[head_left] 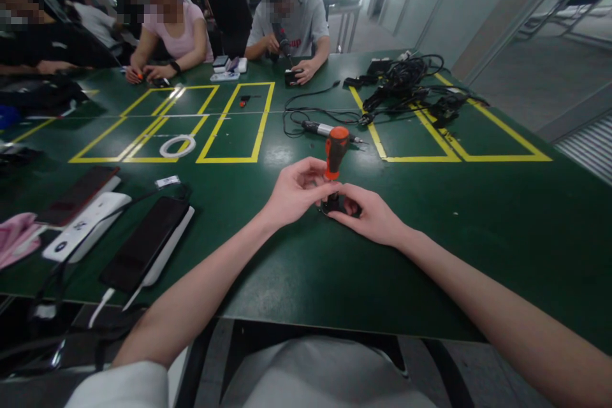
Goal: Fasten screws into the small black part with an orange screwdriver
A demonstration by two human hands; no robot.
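Observation:
An orange and black screwdriver [336, 152] stands upright on a small black part [335, 205] that rests on the green table [306, 255]. My left hand [296, 190] pinches the screwdriver low on its handle with closed fingers. My right hand [370, 213] lies curled beside and behind the black part and holds it down against the table.
Phones and white power banks [143, 242] lie at the left with cables. A white tape ring [177, 146] sits inside yellow floor-tape boxes. An electric driver [327, 130] and a tangle of black cables [411, 86] lie beyond. Several people sit at the far edge.

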